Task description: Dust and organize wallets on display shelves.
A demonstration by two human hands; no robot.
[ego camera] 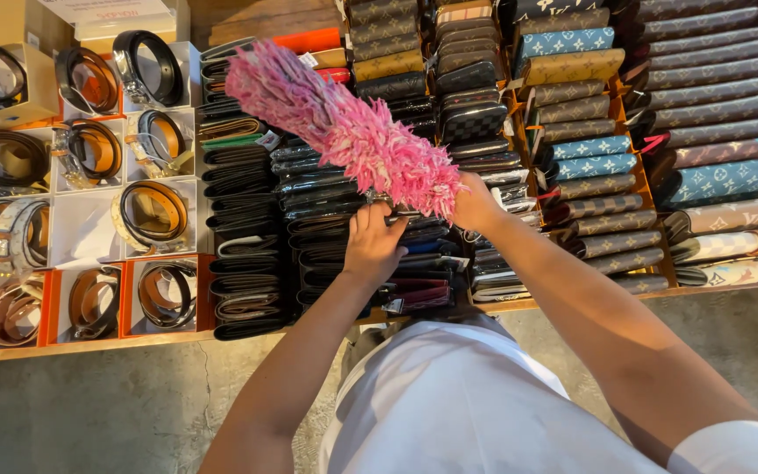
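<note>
One fluffy pink duster (344,127) in the right hand (475,206).

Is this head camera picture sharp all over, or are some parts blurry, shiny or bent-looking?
In the head view the pink duster in the right hand looks soft, its fringe smeared; the left hand on the dark wallets is sharper. Glare glints off the glossy wrapped wallets. Light is warm and even, with few hard shadows. The wide lens bows the rows of patterned wallets near the edges.
</note>
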